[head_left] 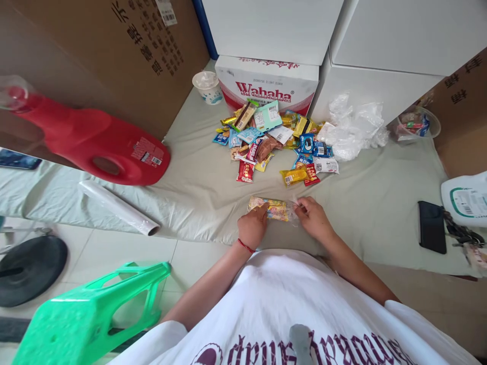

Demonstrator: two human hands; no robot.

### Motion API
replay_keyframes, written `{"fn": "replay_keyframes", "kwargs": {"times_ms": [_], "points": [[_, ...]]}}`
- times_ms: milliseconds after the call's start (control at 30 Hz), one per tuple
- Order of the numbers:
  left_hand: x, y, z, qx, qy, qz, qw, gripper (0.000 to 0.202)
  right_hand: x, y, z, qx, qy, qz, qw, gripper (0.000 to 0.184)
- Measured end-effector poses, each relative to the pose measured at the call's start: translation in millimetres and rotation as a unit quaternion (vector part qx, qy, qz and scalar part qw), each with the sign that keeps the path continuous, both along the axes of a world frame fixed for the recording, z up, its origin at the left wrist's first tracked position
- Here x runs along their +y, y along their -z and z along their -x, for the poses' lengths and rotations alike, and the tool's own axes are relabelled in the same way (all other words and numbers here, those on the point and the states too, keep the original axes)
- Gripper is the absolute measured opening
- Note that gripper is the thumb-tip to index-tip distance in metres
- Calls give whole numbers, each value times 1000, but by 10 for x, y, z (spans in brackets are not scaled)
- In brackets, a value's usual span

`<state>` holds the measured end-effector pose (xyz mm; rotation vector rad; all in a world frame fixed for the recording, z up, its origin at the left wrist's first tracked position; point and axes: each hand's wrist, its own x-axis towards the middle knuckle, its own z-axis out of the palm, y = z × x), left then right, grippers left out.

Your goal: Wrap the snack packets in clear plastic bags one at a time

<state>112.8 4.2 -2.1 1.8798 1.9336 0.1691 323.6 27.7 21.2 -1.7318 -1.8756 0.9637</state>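
Close in front of me, yellow-and-pink snack packets (pixel 277 209) lie side by side inside a clear plastic bag (pixel 291 212) on the cloth. My left hand (pixel 251 227), with a red string on its wrist, is closed on the left end of the packets, its thumb on top. The bag's loose right end is pinched between the fingers of my right hand (pixel 314 218). Just beyond lies a pile of small wrapped snacks (pixel 268 142). A yellow packet (pixel 294 176) is at its near edge, against a red one.
Crumpled clear plastic bags (pixel 359 126) sit right of the pile, before white boxes (pixel 380 91). A paper cup (pixel 208 87) and a Wahaba-type carton (pixel 266 83) stand behind. Leftward are a red jug (pixel 110 142), a plastic roll (pixel 119 207) and a green stool (pixel 91 314); rightward, a phone (pixel 432 226).
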Motion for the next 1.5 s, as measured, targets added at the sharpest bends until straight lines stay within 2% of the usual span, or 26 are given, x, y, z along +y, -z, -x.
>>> {"fn": "replay_keyframes", "kwargs": {"times_ms": [67, 167, 267, 333, 400, 467, 500, 533, 600, 667, 700, 800, 867, 967, 1033, 1100, 1167, 1200, 1300, 1367, 1500], "points": [[0, -11, -20, 11, 11, 2, 1000, 42, 7, -79, 225, -16, -24, 6, 1000, 15], [10, -2, -17, 1, 15, 1, 1000, 39, 69, -138, 622, -102, -75, 10, 992, 17], [12, 51, 63, -110, 7, -24, 994, 36, 126, -113, 861, -199, -115, 4, 973, 23], [-1, 87, 148, -259, -17, -47, 965, 37, 128, -73, 903, -239, -138, -9, 961, 25], [-19, 99, 232, -403, -58, -61, 911, 40, 105, -35, 896, -267, -152, -18, 951, 26], [-32, 82, 299, -487, -96, -65, 866, 36, 78, -8, 883, -287, -157, -18, 945, 26], [-32, 68, 327, -502, -113, -69, 855, 34, 69, 2, 881, -292, -156, -15, 943, 26], [-26, 54, 354, -501, -137, -79, 851, 32, 65, 8, 882, -294, -155, -11, 943, 25], [1, 41, 406, -448, -210, -115, 861, 33, 69, 17, 889, -293, -154, -6, 944, 25], [46, 50, 449, -343, -271, -142, 888, 37, 82, 20, 897, -290, -153, -7, 945, 25], [70, 60, 461, -287, -271, -140, 908, 40, 86, 21, 899, -288, -153, -10, 945, 26], [127, 76, 427, -162, -164, -97, 968, 40, 69, 18, 908, -280, -156, -12, 947, 27], [142, 66, 349, -123, -114, -84, 982, 34, 22, 15, 906, -264, -155, -7, 952, 28], [130, 47, 207, -139, -117, -105, 978, 27, -95, 14, 866, -173, -139, -13, 975, 32], [98, 47, 123, -192, -128, -141, 963, 26, -183, 19, 808, -61, -119, -34, 990, 34], [49, 56, 47, -233, -140, -192, 943, 30, -260, 26, 737, 60, -85, -44, 994, 32], [-8, 68, -30, -237, -133, -241, 932, 37, -317, 27, 667, 188, -26, -7, 982, 32], [-34, 73, -70, -229, -114, -262, 931, 39, -338, 23, 634, 256, 7, 28, 966, 35], [-82, 75, -188, -186, -22, -293, 938, 35, -366, -8, 549, 412, 93, 119, 898, 42], [-85, 50, -259, -168, 37, -294, 940, 35, -360, -31, 495, 436, 106, 129, 884, 43], [-76, -96, -355, -221, 112, -277, 928, 51, -300, -7, 382, 419, 109, 116, 894, 37]]}}
